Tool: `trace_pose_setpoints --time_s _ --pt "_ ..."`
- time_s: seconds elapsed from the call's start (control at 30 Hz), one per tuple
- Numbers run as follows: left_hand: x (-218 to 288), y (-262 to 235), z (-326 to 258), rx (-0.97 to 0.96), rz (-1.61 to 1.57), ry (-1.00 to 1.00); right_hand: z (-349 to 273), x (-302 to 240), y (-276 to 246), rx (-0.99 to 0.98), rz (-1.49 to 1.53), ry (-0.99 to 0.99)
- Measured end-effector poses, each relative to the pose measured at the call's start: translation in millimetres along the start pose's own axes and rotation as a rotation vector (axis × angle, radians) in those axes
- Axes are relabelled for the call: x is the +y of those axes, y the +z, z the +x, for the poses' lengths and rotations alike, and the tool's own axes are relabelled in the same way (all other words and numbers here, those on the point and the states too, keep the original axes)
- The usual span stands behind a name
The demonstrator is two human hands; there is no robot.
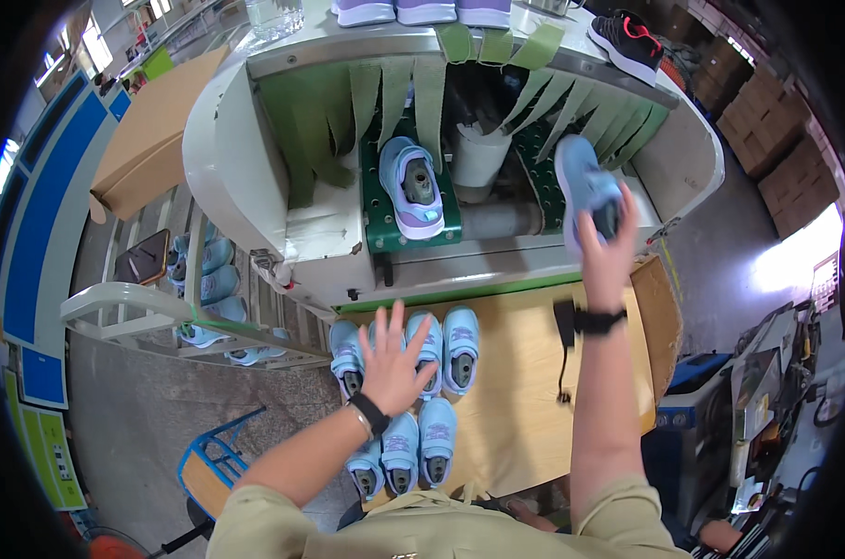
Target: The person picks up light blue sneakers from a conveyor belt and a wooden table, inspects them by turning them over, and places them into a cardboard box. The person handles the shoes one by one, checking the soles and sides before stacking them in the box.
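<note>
At the mouth of the machine's right lane, my right hand (pixel 609 252) grips a light blue shoe (pixel 581 172) round its opening. The shoe is tilted and slightly blurred, with a dark form inside. My left hand (pixel 392 368) hovers open, fingers spread, over a row of light blue shoes on the wooden table; it partly hides some of them. Beside it stands another blue shoe (pixel 461 345), and a nearer row includes one more shoe (pixel 437 438). On the green perforated belt (pixel 385 219) of the left lane sits a blue and lilac shoe (pixel 413 191) with a dark form in it.
Green fabric strips (pixel 429 102) hang across the machine's opening. A black shoe (pixel 627 42) and several lilac shoes stand on its top. To the left, a metal rack (pixel 115 303) holds more blue shoes and a phone (pixel 143 258). A blue-framed stool (pixel 219 456) stands below it.
</note>
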State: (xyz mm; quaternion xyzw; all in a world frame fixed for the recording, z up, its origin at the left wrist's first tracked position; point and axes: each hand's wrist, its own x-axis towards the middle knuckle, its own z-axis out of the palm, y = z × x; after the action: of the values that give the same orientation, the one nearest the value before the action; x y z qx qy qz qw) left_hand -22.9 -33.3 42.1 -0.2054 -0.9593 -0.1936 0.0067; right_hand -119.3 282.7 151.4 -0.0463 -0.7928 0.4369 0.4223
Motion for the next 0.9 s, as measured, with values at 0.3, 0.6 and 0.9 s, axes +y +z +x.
trace_pose_setpoints --time_s 0.3,0.6,0.9 --pt "-40.9 57.4 -35.4 -0.137 0.081 -0.107 -29.8 91.7 36.9 -0.165 -0.198 -0.141" --pt "-46.9 75.3 -39.0 -0.06 0.154 -0.074 -360.4 26.0 -99.4 -1.23 -0.776 0.461" --pt "-45.2 66.9 -31.7 -0.134 0.141 -0.093 -413.1 -5.5 -114.5 -1.119 -0.782 0.514"
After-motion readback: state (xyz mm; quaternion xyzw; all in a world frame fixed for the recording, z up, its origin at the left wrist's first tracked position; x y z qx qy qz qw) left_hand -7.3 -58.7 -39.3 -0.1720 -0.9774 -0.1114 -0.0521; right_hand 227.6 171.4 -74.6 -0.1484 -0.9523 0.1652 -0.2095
